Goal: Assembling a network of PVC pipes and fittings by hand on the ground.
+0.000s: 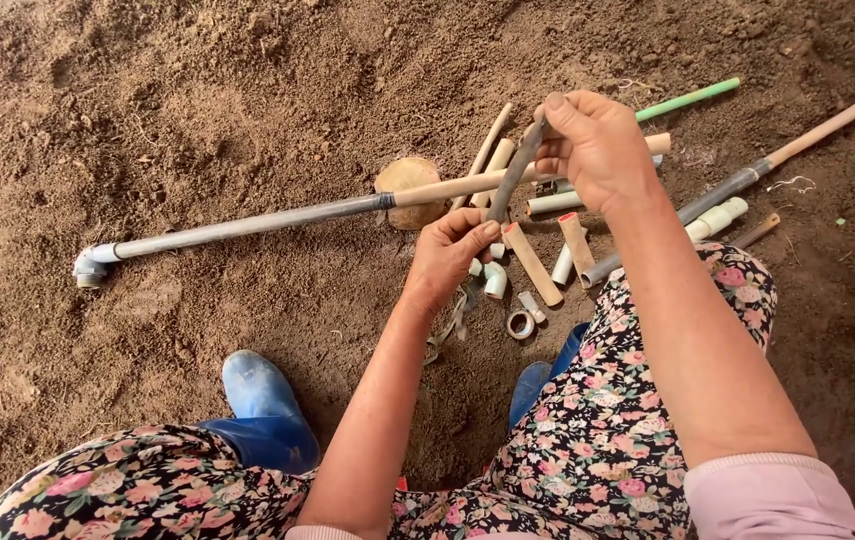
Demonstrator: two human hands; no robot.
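Person squatting over scattered pipe pieces [547,262] on bare soil, sorting not finished.
Right hand [595,150] is gripping a dark strip [515,168]; left hand [447,255] is closing on its near end.

Single view, head-worn camera, looking steeply down from above the person's own lap onto bare soil [197,100]. Close range: forearms and floral dress [587,460] fill the near edge. A scatter of pipe pieces [547,255] sits mid-frame, right of centre. Far edge is soil only. No second view to compare.
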